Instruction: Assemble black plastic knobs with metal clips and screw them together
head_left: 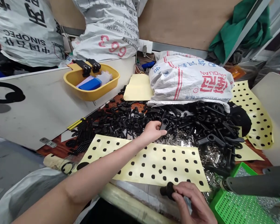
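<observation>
Closest to the lens, the right hand [191, 202] sits at the bottom edge of the view, palm turned down and fingers curled. Its thumb and fingertips pinch a black knob [166, 189], which sticks out to the left of the hand just below the near edge of a dotted yellow sheet [154, 161].

The left forearm runs bare from the lower left corner diagonally up across that sheet, nearly straight at the elbow. At its end the left hand [154, 130] is bent slightly down at the wrist, fingers closed in a narrow grip on a small black part [164, 124] at the front edge of a heap of black plastic parts [200, 121]. That heap spreads across the middle of the counter [52, 150], and shiny metal pieces [177, 141] lie between it and the sheet, right beside the left hand.

Just right of the right hand stands a green basket [233, 207], and a grey tool barrel [259, 185] lies across above it. Behind the heap rests a white woven sack [191, 79] with red print, touching the parts at its lower edge. Farther left, on a pale board, a yellow tray [91, 85] holds a blue-and-white box, with two black pieces resting on its rim.
</observation>
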A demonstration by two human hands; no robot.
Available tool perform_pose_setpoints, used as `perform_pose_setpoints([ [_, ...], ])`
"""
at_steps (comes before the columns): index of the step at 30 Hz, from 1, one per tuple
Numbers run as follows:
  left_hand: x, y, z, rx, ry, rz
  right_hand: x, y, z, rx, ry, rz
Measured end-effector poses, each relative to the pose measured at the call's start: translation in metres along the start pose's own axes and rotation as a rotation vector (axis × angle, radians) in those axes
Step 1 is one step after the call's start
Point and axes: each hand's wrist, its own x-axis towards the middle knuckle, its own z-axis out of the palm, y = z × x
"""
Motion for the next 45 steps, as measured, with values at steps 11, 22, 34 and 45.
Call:
perform_pose_setpoints([
  [11, -0.157, -0.035, 0.026, -0.437, -0.194, -0.07, -0.006, -0.031, 0.007, 0.032, 0.187, 0.12],
  [22, -0.168, -0.042, 0.038, -0.443, -0.251, -0.017, -0.019, -0.029, 0.012, -0.258, 0.146, -0.073],
  [34, -0.168, -0.034, 0.036, -0.308, -0.21, -0.007, -0.023, -0.013, 0.021, -0.329, 0.132, -0.154],
  [45, -0.17, -0.039, 0.034, -0.133, -0.091, 0.187, -0.029, -0.014, 0.006, 0.173, -0.006, 0.225],
])
